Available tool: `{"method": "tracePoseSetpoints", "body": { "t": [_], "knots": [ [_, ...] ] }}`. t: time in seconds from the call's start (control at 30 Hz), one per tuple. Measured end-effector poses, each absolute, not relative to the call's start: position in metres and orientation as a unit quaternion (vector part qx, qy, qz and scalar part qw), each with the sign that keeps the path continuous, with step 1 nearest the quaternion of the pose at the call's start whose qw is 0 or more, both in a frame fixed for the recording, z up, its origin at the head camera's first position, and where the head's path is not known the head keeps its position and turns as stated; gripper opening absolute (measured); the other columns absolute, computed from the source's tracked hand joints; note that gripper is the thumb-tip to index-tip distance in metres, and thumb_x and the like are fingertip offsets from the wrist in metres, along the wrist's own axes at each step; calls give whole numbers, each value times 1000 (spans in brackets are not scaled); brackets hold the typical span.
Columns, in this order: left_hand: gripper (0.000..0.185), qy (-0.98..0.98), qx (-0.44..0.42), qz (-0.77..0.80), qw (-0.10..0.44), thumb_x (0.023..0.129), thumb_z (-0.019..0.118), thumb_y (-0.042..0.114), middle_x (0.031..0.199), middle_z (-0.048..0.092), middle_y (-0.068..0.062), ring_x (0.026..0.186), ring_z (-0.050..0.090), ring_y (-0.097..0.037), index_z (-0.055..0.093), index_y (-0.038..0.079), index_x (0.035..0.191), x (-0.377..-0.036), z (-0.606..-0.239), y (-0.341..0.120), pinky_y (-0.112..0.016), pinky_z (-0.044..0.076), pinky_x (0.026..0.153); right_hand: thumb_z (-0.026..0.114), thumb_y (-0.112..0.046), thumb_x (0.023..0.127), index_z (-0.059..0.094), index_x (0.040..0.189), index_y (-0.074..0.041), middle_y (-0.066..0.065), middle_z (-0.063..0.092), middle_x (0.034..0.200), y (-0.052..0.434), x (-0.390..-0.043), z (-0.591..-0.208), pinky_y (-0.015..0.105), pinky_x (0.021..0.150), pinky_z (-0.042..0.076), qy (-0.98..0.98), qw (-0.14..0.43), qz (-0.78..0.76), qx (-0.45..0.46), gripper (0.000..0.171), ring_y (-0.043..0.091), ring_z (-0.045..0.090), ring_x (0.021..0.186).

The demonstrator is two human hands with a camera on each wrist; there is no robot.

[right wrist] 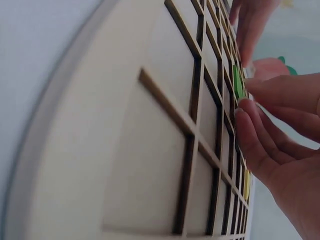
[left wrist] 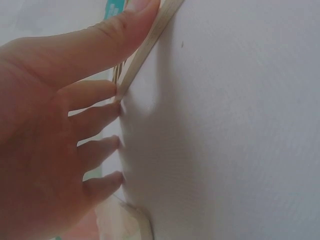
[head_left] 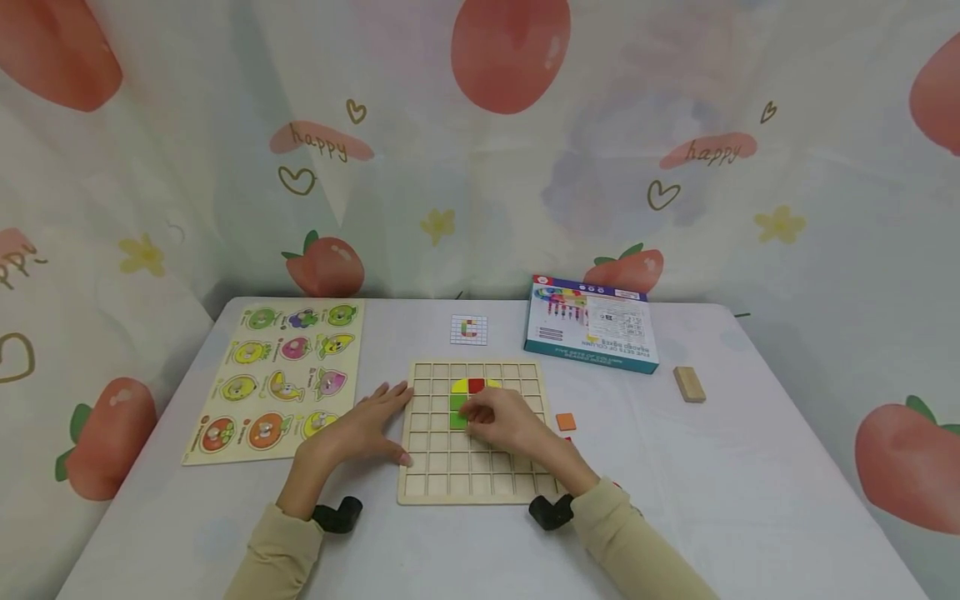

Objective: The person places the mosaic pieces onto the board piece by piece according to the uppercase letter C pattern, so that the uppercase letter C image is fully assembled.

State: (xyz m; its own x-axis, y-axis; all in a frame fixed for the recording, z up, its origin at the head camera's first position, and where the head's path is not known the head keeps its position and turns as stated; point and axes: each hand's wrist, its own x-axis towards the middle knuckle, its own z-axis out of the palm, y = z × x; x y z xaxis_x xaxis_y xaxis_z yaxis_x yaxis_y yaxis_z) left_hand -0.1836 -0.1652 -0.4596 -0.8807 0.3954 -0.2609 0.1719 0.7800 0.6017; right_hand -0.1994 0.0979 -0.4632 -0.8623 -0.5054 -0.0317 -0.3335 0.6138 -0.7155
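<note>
A white table (head_left: 750, 500) stands before a pale curtain (head_left: 600, 125) printed with strawberries, hearts and the word "happy". In front of me lies a wooden grid board (head_left: 450, 471) with square cells, and near its top middle sit a few coloured tiles: yellow, red and green.

My left hand (head_left: 367, 429) lies flat on the table at the board's left edge, fingers straight and slightly spread, holding nothing; in the left wrist view my thumb (left wrist: 100, 40) rests along the board's rim (left wrist: 150, 42) and the fingertips press the cloth just beside it.

My right hand (head_left: 502, 421) is over the board's upper middle, fingers curled and drawn together on a green tile (right wrist: 237, 82) that sits in the cells below the red tile (head_left: 476, 385). In the right wrist view my fingertips (right wrist: 250, 117) pinch that tile at its edge against the grid.

An orange tile (head_left: 566, 422) lies on the table just right of the board. Left of the board is a fruit peg puzzle (head_left: 281, 379) with 12 pictures. Beyond the board lie a small pattern card (head_left: 468, 329), a game box (head_left: 592, 323) and, well to the right, a wooden block (head_left: 688, 383).
</note>
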Motion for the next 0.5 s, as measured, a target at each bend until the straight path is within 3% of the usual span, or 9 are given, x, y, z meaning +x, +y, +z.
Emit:
{"method": "tracePoseSetpoints", "body": {
  "t": [0.23, 0.5],
  "knots": [
    [103, 926, 149, 292, 188, 77, 91, 26, 171, 24, -12, 160, 11, -40, 34, 7, 161, -183, -460, -164, -60, 13, 128, 74, -10, 93, 77, 113, -9, -1, 73, 105, 117, -192, -465, 22, 84, 56, 888, 110, -378, -236, 20, 12, 63, 91],
    [103, 926, 151, 292, 184, 77, 91, 26, 171, 24, -12, 159, 11, -40, 35, 7, 161, -182, -458, -165, -61, 13, 127, 74, -10, 93, 77, 110, -10, 1, 75, 107, 142, -189, -463, 22, 78, 53, 889, 95, -385, -228, 18, 14, 61, 88]
  ]
}}
